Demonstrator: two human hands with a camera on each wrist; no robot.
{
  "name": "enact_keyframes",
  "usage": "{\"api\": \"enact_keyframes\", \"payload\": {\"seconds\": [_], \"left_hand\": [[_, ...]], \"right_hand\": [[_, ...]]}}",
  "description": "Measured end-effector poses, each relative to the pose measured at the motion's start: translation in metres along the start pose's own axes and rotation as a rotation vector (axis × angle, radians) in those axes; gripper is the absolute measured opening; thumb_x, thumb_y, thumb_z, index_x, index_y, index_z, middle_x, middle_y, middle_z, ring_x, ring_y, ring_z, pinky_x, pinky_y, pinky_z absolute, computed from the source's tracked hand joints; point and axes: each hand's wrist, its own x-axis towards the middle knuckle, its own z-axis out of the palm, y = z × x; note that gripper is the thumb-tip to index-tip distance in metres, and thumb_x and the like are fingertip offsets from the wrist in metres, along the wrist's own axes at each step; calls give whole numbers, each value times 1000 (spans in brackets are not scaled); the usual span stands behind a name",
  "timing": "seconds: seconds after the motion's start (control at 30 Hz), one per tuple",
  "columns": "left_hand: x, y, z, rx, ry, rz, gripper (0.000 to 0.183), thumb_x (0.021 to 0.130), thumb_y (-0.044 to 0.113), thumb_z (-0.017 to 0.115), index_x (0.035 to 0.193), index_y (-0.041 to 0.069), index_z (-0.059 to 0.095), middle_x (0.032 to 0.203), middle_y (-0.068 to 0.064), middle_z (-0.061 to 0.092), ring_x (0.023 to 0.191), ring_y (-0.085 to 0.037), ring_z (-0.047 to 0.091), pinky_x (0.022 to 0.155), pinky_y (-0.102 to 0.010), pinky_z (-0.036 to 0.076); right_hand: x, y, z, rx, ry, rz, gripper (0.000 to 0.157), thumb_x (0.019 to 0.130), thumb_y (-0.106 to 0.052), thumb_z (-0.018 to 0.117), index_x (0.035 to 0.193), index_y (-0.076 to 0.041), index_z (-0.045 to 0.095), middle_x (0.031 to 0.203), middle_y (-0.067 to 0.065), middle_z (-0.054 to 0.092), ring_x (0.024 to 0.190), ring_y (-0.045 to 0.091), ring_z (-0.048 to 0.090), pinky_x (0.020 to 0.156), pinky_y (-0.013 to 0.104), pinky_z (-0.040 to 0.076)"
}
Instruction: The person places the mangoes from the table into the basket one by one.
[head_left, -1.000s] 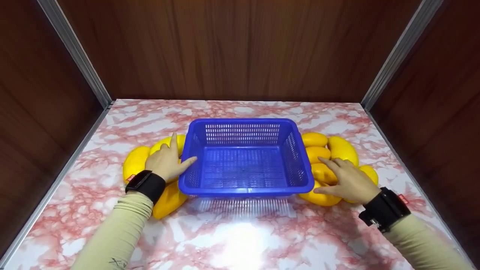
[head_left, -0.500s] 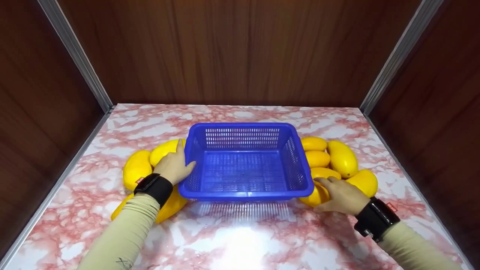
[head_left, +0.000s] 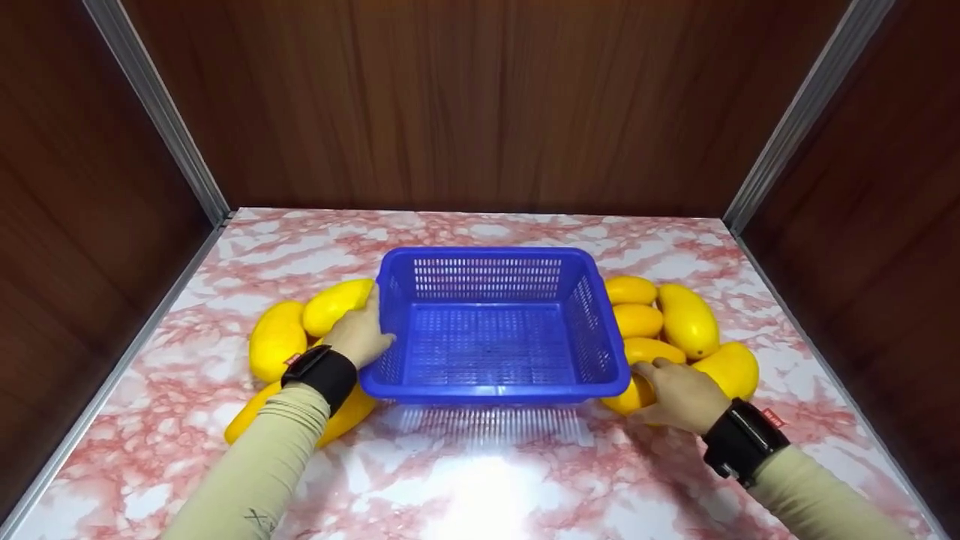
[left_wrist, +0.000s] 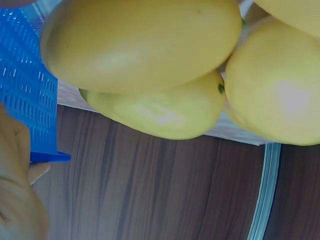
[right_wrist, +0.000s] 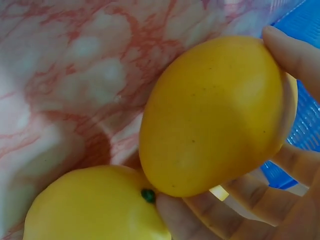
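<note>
A blue plastic basket (head_left: 495,391) with slotted walls stands mid-table, nothing inside it. My left hand (head_left: 358,337) holds its left rim, thumb over the inner side and fingers outside; the left wrist view shows part of this hand (left_wrist: 17,185) at the basket's edge. On the right, my right hand (head_left: 686,397) grips a yellow mango (head_left: 628,397) beside the basket's near right corner. Seen from the right wrist, the thumb (right_wrist: 292,57) and fingers curl round that mango (right_wrist: 215,115), and another mango (right_wrist: 95,205) with a green stem end lies close by.
Several mangoes lie left of the basket, among them a mango (head_left: 276,341) at the outer side and a mango (head_left: 337,304) near the rim. More lie to the right, including a large mango (head_left: 688,321). Brown wood-grain panels (head_left: 480,105) enclose the marbled table (head_left: 480,480).
My left hand has moved right onto the basket's rim. The right hand has come nearer and lower, from over the mangoes to a grip on the nearest one. The basket keeps its place.
</note>
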Motion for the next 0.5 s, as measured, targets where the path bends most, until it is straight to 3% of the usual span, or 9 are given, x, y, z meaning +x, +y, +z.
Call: {"api": "enact_keyframes", "payload": {"seconds": [0.23, 0.5], "left_hand": [[0, 0, 2, -25, -4, -25, 89, 90, 14, 60, 159, 1, 4, 110, -35, 64, 94, -40, 66, 87, -52, 52], [-1, 2, 2, -21, 6, -35, 88, 89, 11, 60, 159, 3, 6, 106, -32, 65, 88, -38, 65, 83, -50, 53]], "right_hand": [[1, 1, 1, 18, -2, 30, 70, 69, -41, 85, 123, -3, 62, 95, 13, 66, 73, 21, 59, 70, 44, 52], [3, -1, -1, 169, -111, 129, 59, 74, -49, 80, 117, -11, 62, 83, 0, 65, 73, 17, 56, 70, 36, 45]]}}
